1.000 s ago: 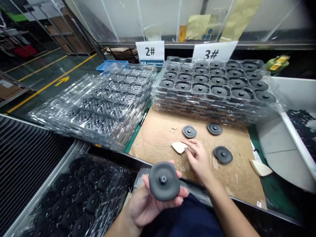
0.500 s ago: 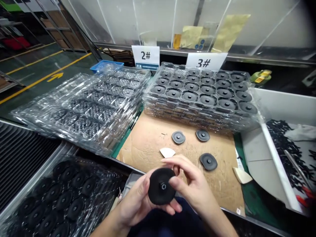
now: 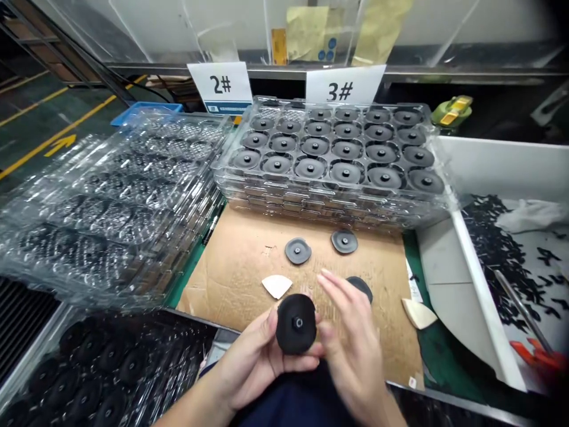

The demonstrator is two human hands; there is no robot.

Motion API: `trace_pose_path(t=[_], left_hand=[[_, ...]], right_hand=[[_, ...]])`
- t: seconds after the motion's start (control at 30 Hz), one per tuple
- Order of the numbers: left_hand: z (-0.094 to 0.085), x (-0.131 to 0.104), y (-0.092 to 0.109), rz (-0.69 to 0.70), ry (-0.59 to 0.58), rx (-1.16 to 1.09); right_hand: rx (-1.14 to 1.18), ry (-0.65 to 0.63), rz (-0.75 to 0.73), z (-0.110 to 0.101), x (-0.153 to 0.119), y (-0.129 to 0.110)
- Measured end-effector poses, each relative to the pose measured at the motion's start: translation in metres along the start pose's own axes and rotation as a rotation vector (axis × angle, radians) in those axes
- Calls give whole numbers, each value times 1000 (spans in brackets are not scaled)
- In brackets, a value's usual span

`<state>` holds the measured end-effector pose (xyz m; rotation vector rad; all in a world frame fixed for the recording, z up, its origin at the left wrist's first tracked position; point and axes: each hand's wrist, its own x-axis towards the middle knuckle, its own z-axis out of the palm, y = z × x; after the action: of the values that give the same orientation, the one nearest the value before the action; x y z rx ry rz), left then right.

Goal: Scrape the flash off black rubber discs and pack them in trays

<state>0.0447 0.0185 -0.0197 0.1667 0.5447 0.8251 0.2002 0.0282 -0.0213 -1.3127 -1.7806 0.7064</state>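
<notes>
My left hand (image 3: pixel 251 362) grips a black rounded disc (image 3: pixel 290 335) by its edge, thumb at one side and fingers beneath. A small hub with a ring stands up in the disc's middle and faces me. Just to the right, my right hand (image 3: pixel 355 341) is open and holds nothing, its fingers stretched out and slightly blurred. Beyond the hands, on the cardboard sheet (image 3: pixel 235 249), lie two grey discs, one at the left (image 3: pixel 297 258) and another grey disc (image 3: pixel 344 248) farther back. A third dark disc (image 3: pixel 362 287) is partly hidden behind my right fingers.
A white wedge-shaped piece (image 3: pixel 277 285) and a cream wedge (image 3: pixel 418 313) lie nearby. Stacked clear trays (image 3: pixel 311 193) hold discs at the back; more clear trays (image 3: pixel 102 196) stand left. At right, a white bin (image 3: pixel 482 296) contains small black scraps and a red-handled tool (image 3: pixel 537 356).
My right hand has let go of the disc and moved right, its fingers opening. The left hand still holds the disc. The view has shifted to the right.
</notes>
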Motion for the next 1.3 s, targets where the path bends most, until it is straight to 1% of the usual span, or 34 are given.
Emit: trace_pose_path(t=[0.07, 0.1, 0.2, 0.23, 0.3, 0.33, 0.37, 0.4, 0.47, 0.53, 0.57, 0.63, 0.67, 0.77, 0.83, 0.9, 0.97, 1.03, 1.1, 1.2, 1.3], left_hand=[[4, 4, 1, 18, 40, -52], [5, 6, 2, 22, 58, -71], [7, 7, 8, 23, 47, -75], [7, 7, 9, 33, 29, -59], [5, 7, 11, 54, 2, -23], [4, 7, 11, 59, -2, -11], [4, 7, 11, 63, -3, -7], [3, 8, 10, 62, -6, -10], [3, 8, 9, 59, -9, -3], [3, 7, 8, 86, -4, 73], [3, 7, 8, 120, 3, 153], [2, 4, 9, 231, 34, 403], [0, 2, 9, 299, 57, 576], [-4, -6, 9, 509, 107, 1111], [-6, -11, 10, 600, 83, 1310], [-6, -14, 11, 630, 16, 1362], [-5, -17, 13, 632, -38, 1387], [-5, -19, 14, 633, -47, 1424], [-6, -21, 15, 614, -24, 1464], [-8, -23, 18, 554, 0, 1484], [-9, -27, 23, 459, -25, 1422]], right_hand=[[-129, -19, -227, 9, -5, -8], [-156, -9, -300, 15, -9, -10], [-156, 121, -380, 26, -27, -4], [-162, 129, -382, 26, -35, 1], [-139, 122, -314, 19, -47, 11], [-94, 138, -237, 15, -52, 14], [-23, 182, -136, 11, -55, 17], [67, 264, -26, 8, -57, 18], [229, 418, 140, 4, -57, 17], [297, 469, 226, 3, -55, 18], [299, 461, 248, 3, -54, 19], [295, 427, 292, 0, -54, 23], [306, 395, 315, -2, -54, 25], [438, 240, 408, -9, -57, 31], [486, 186, 460, -11, -59, 31], [453, 197, 457, -12, -58, 27], [418, 161, 388, -12, -52, 20], [431, 45, 306, -13, -43, 11], [470, -124, 272, -14, -32, 4], [530, -339, 310, -16, -16, -2], [587, -455, 339, -20, -5, -6]])
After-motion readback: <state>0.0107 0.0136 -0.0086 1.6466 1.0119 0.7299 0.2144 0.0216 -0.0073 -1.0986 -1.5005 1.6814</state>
